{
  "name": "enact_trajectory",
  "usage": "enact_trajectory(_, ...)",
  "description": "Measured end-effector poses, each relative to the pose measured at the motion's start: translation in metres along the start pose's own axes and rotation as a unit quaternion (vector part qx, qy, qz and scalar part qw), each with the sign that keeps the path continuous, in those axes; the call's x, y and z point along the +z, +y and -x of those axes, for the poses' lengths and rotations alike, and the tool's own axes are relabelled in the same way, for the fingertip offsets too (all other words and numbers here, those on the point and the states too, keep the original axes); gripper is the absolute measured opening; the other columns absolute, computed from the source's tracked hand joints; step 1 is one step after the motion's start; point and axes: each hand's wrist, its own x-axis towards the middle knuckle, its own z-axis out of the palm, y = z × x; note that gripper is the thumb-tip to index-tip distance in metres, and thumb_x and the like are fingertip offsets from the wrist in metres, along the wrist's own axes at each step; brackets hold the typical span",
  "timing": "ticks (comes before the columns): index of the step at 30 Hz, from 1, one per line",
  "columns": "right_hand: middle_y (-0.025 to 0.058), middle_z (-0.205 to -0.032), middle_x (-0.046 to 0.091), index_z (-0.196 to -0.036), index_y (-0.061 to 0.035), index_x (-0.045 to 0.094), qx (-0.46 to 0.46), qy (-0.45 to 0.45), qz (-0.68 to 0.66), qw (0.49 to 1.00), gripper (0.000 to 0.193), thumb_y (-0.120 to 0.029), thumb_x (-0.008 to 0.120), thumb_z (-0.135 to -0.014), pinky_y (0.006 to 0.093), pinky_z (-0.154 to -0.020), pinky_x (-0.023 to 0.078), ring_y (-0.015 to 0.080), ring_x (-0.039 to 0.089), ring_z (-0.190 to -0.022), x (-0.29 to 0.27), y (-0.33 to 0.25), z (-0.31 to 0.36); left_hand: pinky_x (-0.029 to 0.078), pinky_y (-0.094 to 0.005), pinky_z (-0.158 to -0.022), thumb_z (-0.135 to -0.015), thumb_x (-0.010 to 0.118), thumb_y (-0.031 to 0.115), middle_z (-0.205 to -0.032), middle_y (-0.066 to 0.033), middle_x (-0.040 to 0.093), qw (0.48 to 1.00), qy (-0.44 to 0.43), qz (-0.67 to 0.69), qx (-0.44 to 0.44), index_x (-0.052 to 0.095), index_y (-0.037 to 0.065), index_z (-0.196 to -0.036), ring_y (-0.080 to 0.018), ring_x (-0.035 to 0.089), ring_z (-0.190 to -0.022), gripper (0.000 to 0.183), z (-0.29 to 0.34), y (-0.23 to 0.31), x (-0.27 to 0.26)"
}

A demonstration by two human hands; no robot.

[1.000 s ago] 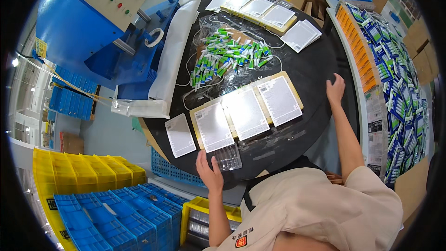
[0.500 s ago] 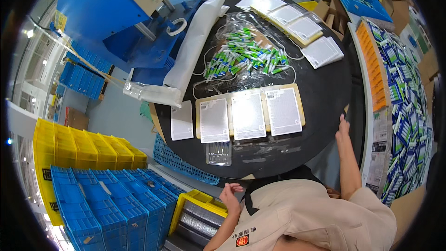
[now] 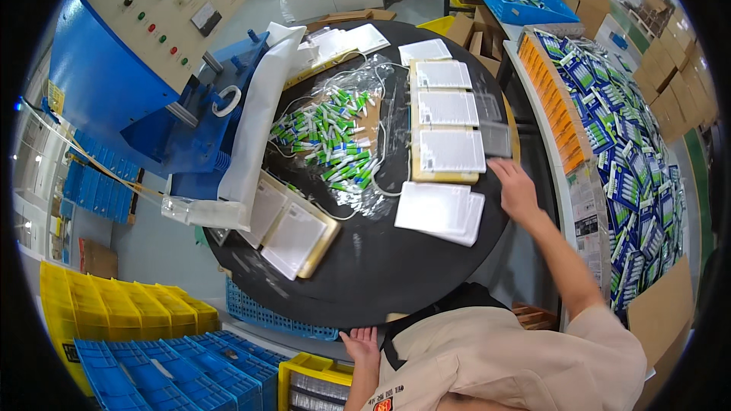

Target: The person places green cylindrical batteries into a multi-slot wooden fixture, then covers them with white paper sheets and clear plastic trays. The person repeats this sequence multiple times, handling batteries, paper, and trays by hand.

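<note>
A round black turntable point(image 3: 365, 274) lies in front of me. My right hand point(image 3: 516, 190) rests at its right edge, fingers reaching forward beside a clear plastic blister tray point(image 3: 495, 139) and a yellow fixture point(image 3: 449, 176) bearing white printed cards point(image 3: 451, 151). I see nothing held in it. My left hand point(image 3: 362, 344) is at the near edge of the turntable, palm up, fingers extended and empty. Loose white cards point(image 3: 434, 211) lie left of my right forearm. Another fixture with cards point(image 3: 293, 240) sits at the near left. Green-and-white glue-stick-like tubes point(image 3: 327, 133) are heaped in the middle.
A blue press machine point(image 3: 114, 68) with a control panel stands at the left. Yellow crates point(image 3: 114, 304) and blue crates point(image 3: 175, 373) are stacked at lower left. On the right, a bench holds many blue-green packs point(image 3: 617, 160); a blue bin point(image 3: 525, 1) stands at the far right.
The turntable has turned clockwise: the front fixture has swung left and the far-right one has come nearer. My right hand has moved in beside it, and the view has shifted.
</note>
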Motion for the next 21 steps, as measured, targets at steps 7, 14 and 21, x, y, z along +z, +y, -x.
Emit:
enact_trajectory(7, 0.0226, -0.153, 0.047, -0.141, 0.0025, 0.051, -0.381, -0.234, 0.151, 0.882, 0.046, -0.012, 0.049, -0.097, 0.0462, -0.117, 0.039, 0.0313, 0.050, -0.140, 0.080, -0.050, -0.013, 0.044, -0.0518, -0.110, -0.102, 0.049, 0.059, -0.145, -0.0112, 0.052, 0.998, -0.044, -0.008, 0.052, 0.045, 0.008, -0.146, -0.0291, 0.052, -0.132, 0.068, -0.016, 0.001, 0.012)
enact_trajectory(14, 0.0231, -0.135, 0.062, -0.129, 0.0097, 0.059, -0.331, -0.041, 0.014, 0.943, 0.045, -0.010, 0.056, -0.088, 0.0420, -0.109, 0.048, 0.0326, 0.063, -0.125, 0.040, -0.110, -0.007, 0.058, -0.0414, -0.083, -0.100, 0.058, 0.056, -0.126, -0.0079, 0.067, 0.982, -0.009, -0.065, 0.176, 0.058, 0.006, -0.134, -0.0277, 0.068, -0.107, 0.060, -0.116, 0.154, -0.019)
enact_trajectory(21, 0.0210, -0.147, 0.054, -0.132, 0.0067, 0.059, -0.361, -0.118, 0.067, 0.922, 0.049, -0.019, 0.058, -0.090, 0.0486, -0.106, 0.048, 0.0326, 0.049, -0.140, 0.095, -0.137, 0.015, 0.054, -0.0478, -0.101, -0.100, 0.055, 0.060, -0.140, -0.0177, 0.058, 0.969, 0.030, -0.173, 0.173, 0.048, -0.003, -0.144, -0.0340, 0.061, -0.123, 0.077, -0.188, 0.277, -0.009)
